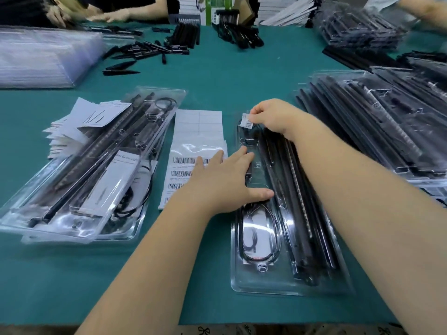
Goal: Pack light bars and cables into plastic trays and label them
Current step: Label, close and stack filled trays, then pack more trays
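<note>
Bright even overhead light, glare on the clear tray, blurred, fisheye-bent far edges.

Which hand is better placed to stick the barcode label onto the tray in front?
The right hand: it already pinches the small barcode label over the far end of the clear plastic tray. The left hand lies flat across the tray's edge and the label sheet, apparently steadying them.

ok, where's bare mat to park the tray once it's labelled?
Free: the green mat mid-table, between the loose black bars and the label sheet; also the near strip below the packed trays. Crowded: right side, stacked trays; far left, empty tray stack. The right hand holds a label over the open tray.
</note>
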Available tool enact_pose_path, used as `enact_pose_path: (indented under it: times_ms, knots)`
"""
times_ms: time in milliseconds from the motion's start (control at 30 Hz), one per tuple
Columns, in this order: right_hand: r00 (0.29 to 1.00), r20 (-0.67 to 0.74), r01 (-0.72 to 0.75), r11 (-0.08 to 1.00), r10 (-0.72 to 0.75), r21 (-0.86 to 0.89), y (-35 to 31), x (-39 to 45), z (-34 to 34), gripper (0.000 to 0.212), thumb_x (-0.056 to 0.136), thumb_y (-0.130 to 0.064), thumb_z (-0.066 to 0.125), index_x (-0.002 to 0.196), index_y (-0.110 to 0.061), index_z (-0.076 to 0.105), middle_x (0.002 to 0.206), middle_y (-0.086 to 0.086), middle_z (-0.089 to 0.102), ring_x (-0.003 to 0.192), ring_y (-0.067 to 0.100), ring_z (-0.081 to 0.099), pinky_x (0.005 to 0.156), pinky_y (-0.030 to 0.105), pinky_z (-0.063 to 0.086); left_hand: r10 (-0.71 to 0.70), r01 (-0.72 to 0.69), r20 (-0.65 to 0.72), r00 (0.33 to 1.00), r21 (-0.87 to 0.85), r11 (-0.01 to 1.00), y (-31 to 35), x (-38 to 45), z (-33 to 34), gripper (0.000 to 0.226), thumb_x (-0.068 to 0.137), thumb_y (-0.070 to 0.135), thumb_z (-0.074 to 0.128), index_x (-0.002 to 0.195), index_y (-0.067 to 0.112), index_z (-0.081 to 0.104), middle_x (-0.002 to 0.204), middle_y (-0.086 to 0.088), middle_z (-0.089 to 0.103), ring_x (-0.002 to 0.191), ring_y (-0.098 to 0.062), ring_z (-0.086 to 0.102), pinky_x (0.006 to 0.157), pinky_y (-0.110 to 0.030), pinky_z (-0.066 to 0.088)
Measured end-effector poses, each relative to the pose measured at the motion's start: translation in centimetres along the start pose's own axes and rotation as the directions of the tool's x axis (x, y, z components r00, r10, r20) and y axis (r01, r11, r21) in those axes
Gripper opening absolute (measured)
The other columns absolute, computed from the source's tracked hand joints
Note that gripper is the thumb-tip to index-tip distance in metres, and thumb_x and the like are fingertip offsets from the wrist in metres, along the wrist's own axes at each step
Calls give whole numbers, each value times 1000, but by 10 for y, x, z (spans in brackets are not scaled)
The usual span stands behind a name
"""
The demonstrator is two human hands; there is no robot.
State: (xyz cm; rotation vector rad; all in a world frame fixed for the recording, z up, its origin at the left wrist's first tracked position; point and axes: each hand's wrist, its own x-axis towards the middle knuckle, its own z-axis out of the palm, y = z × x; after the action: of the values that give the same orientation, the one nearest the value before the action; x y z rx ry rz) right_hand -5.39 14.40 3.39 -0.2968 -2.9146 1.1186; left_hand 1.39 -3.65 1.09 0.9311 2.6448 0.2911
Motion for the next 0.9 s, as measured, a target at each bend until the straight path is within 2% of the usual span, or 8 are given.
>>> enact_pose_path:
  times_ms: [133,333,467,567,633,733,833,900]
  knots:
    - [990,128,68,996,-61,-55,4,-2,-10,15,93,-20,56,79,-20,57,69,-8,49,63,8,41,60,22,33,0,0,6,1000,-16,1000,0,-1,-1,93,78,79,39,152,35,1,158,18,-9,147,-23,-4,116,-55,-3]
    - [980,135,168,968,-144,-185,10,0,-9,2,93,-22,55,93,-21,55,91,-6,56,84,13,49,71,25,35,-6,7,11,1000,-35,999,2,-3,-1,93,78,77,40,151,36,1,158,19,-9,148,-21,-3,118,-53,2]
    - [983,60,183,970,-175,-162,17,0,-1,1,93,-23,54,92,-22,53,89,-9,55,85,14,51,74,25,36,-6,7,11,1000,-44,999,2,-4,-2,92,79,77,41,151,36,1,158,20,-9,148,-19,-3,118,-51,3]
    - [984,7,177,977,-178,-121,22,-1,5,6,90,-25,57,91,-23,52,85,-12,53,79,11,49,63,21,37,-7,7,18,1000,-41,999,2,-4,-2,93,78,76,41,152,36,1,158,20,-9,148,-18,-2,118,-51,4]
    - [983,-14,181,976,-184,-120,23,-1,7,16,85,-30,63,93,-24,50,91,-8,53,76,9,47,61,20,35,-8,8,23,1000,-39,999,2,-4,-2,93,78,76,41,152,35,1,158,20,-9,148,-17,-2,118,-51,5]
    - [985,-81,142,984,-152,-111,28,-1,11,35,80,-40,67,102,-24,46,106,-3,42,87,13,47,70,26,34,-10,12,27,1000,-42,999,2,-5,-3,93,78,76,41,152,35,1,158,20,-10,148,-16,-3,118,-52,5]
    - [973,-201,99,990,-117,-97,27,1,19,50,79,-47,68,114,-20,45,108,-3,35,90,15,46,75,28,34,-11,12,31,999,-44,999,2,-5,-3,94,78,76,41,152,35,0,158,20,-10,148,-16,-3,118,-52,6]
    - [961,-256,62,987,-99,-150,24,5,22,51,80,-49,66,116,-18,47,108,-2,36,89,16,45,75,29,35,-9,11,29,1000,-40,999,2,-6,-3,93,79,76,41,152,34,0,158,19,-10,148,-16,-3,118,-52,5]
